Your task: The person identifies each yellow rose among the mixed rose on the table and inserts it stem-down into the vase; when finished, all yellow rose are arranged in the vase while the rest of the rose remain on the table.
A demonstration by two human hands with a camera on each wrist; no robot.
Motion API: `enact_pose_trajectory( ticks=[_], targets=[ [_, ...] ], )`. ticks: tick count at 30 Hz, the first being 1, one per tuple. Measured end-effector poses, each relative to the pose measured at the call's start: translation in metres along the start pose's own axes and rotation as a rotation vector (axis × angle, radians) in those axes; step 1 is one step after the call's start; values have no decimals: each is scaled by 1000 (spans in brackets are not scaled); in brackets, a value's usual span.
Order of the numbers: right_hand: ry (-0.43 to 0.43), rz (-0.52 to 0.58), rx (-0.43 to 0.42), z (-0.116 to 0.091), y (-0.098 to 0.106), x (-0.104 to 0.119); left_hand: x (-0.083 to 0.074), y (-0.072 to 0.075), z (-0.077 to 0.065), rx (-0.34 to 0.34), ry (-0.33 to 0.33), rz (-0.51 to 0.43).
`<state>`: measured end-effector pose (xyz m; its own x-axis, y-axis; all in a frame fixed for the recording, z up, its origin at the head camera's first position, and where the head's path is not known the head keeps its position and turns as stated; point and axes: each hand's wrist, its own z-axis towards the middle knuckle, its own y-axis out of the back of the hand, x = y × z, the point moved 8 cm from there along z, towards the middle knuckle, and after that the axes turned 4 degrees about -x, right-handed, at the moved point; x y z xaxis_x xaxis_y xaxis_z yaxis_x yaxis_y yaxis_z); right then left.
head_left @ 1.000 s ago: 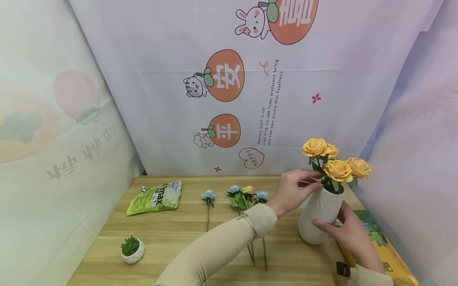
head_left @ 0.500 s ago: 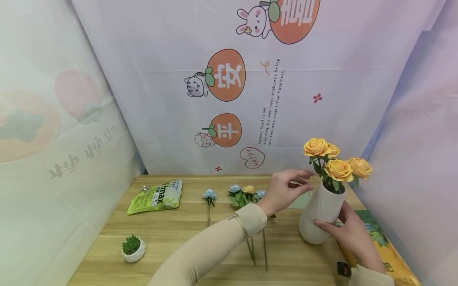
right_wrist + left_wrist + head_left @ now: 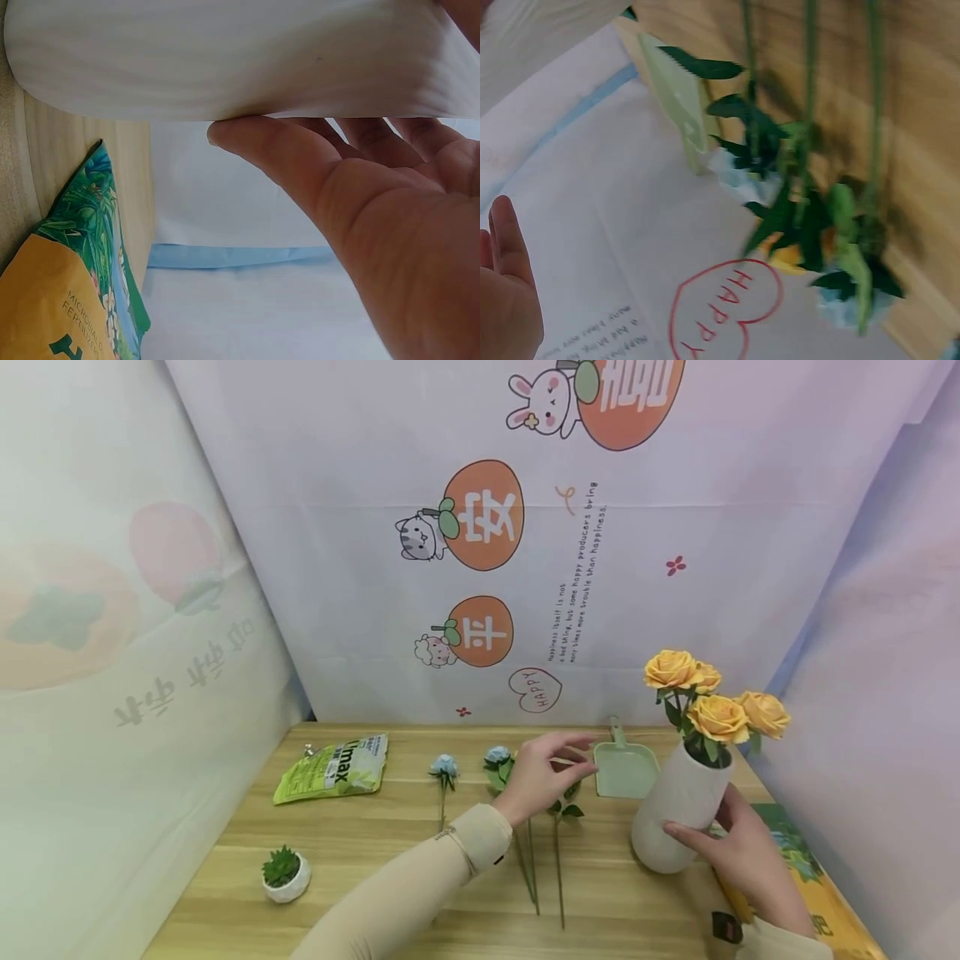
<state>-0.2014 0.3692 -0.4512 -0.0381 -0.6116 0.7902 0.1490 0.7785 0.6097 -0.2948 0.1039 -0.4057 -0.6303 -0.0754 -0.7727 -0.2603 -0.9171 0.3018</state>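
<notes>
My right hand [image 3: 757, 860] grips the side of a white vase [image 3: 678, 818], its thumb in front and fingers behind. The vase leans slightly to the right, and several yellow roses [image 3: 718, 718] stand in it. My left hand [image 3: 542, 777] holds nothing; its fingers are loosely bent above the loose flowers in the middle of the table. Under it, in the left wrist view, lie a yellow rose [image 3: 791, 251], a blue rose [image 3: 851, 307] and another blue rose [image 3: 739, 180], stems side by side. The head view shows these partly hidden by the left hand.
A separate blue rose [image 3: 444, 767] lies further left. Behind the vase is a pale green dustpan [image 3: 626, 772]. A yellow-and-green fertilizer bag [image 3: 836, 893] lies at the right edge. On the left are a green pouch [image 3: 333, 768] and a potted succulent [image 3: 287, 878]. Printed cloth walls surround the table.
My left hand has left the yellow roses at the vase mouth and moved left over the loose flowers, uncovering the dustpan. My right hand keeps its grip on the vase.
</notes>
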Motion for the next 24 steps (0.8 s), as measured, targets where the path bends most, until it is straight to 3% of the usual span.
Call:
enact_pose_trajectory(
  ticks=[12,24],
  targets=[
    [-7,10,6,0,0,1,46,40,-45,-58,146,94],
    [-21,11,8,0,0,0,68,46,-64,0,278,158]
  ],
)
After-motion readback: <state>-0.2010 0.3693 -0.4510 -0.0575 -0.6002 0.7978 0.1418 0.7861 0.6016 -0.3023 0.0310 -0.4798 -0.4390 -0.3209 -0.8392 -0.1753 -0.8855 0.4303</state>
